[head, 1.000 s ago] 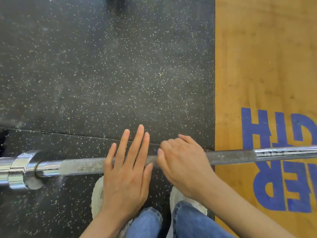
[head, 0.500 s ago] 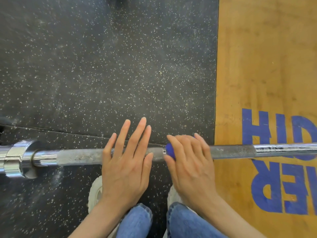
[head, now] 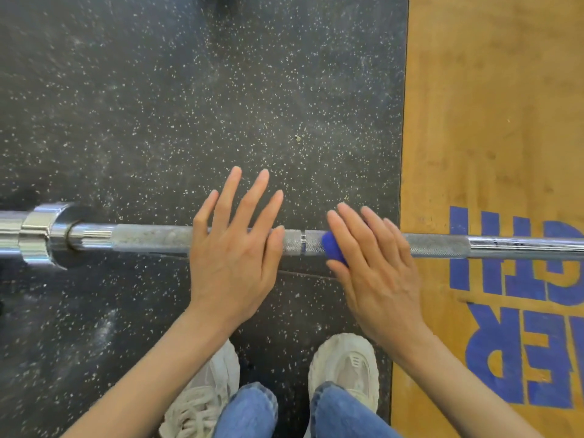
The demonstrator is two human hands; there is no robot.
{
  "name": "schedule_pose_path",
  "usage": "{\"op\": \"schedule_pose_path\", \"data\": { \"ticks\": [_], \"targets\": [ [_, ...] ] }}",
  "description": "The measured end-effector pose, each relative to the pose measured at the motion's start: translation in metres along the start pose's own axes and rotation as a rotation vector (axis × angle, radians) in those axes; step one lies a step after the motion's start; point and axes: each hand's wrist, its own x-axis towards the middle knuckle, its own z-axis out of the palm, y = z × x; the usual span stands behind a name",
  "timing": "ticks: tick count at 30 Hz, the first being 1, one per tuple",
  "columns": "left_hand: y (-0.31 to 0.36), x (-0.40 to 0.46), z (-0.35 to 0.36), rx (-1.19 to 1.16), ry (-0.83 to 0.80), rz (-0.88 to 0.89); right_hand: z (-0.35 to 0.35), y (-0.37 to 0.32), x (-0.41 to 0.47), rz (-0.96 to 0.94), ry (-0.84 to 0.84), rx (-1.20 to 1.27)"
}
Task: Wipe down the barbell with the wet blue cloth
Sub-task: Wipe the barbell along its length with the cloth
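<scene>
The steel barbell [head: 437, 245] lies left to right across the floor, its chalky knurled part [head: 151, 238] left of my hands. My left hand [head: 234, 248] rests flat on the shaft, fingers straight and spread, pointing away from me. Just to its right, my right hand [head: 376, 267] lies flat over the bar with straight fingers and presses the blue cloth [head: 332, 249] onto the knurling. Only a small blue bulge of the cloth shows beside my thumb; the remainder is under my palm.
The bar's chrome collar and sleeve [head: 38, 237] are at the left edge. Black speckled rubber flooring [head: 189, 105] lies under most of the bar, and a wooden platform [head: 493, 121] with blue lettering is on the right. My white shoes [head: 346, 365] stand just behind the bar.
My right hand has uncurled from around the bar to a flat palm and slid a little to the right. The blue cloth now shows beside it. My left hand stays flat.
</scene>
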Motion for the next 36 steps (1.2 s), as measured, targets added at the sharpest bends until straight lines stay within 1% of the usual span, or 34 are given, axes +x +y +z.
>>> {"op": "schedule_pose_path", "data": {
  "ticks": [2,4,7,12,16,18,20,22,24,25,27,29,30,32,34,36],
  "targets": [
    [-0.002,0.011,0.003,0.005,0.021,0.003,0.003,-0.009,0.012,0.095,0.036,0.041],
    [-0.004,0.021,0.007,0.008,0.041,0.009,0.011,-0.026,0.031,0.139,0.080,0.086],
    [-0.011,0.037,0.010,0.025,0.076,0.044,0.015,-0.021,0.047,0.085,0.088,0.079],
    [-0.017,0.039,0.015,0.007,0.110,0.125,0.017,0.003,0.045,0.094,0.093,0.028],
    [-0.016,0.045,0.023,-0.036,0.113,0.109,0.024,-0.013,0.068,0.156,0.134,0.065],
    [-0.017,0.054,0.025,-0.038,0.115,0.106,0.026,-0.008,0.073,0.105,0.121,0.055],
    [-0.018,0.060,0.025,-0.048,0.102,0.105,0.023,0.015,0.068,0.054,0.104,0.010],
    [-0.016,0.066,0.025,-0.059,0.104,0.086,0.023,0.031,0.065,0.089,0.112,-0.003],
    [-0.014,0.074,0.026,-0.078,0.118,0.061,0.027,0.018,0.076,0.161,0.138,0.023],
    [-0.014,0.077,0.027,-0.093,0.126,0.050,0.031,0.005,0.084,0.168,0.148,0.040],
    [-0.015,0.082,0.028,-0.109,0.149,0.043,0.037,-0.009,0.096,0.088,0.153,0.061],
    [-0.017,0.086,0.028,-0.110,0.148,0.055,0.037,0.008,0.096,0.024,0.131,0.029],
    [-0.017,0.088,0.028,-0.110,0.138,0.057,0.036,0.019,0.090,0.036,0.137,0.014],
    [-0.016,0.093,0.029,-0.107,0.134,0.049,0.034,0.029,0.082,0.126,0.149,0.013],
    [-0.015,0.096,0.031,-0.109,0.138,0.034,0.037,0.014,0.093,0.218,0.163,0.057],
    [-0.017,0.099,0.032,-0.113,0.141,0.032,0.038,-0.003,0.107,0.205,0.153,0.100]
  ]
}}
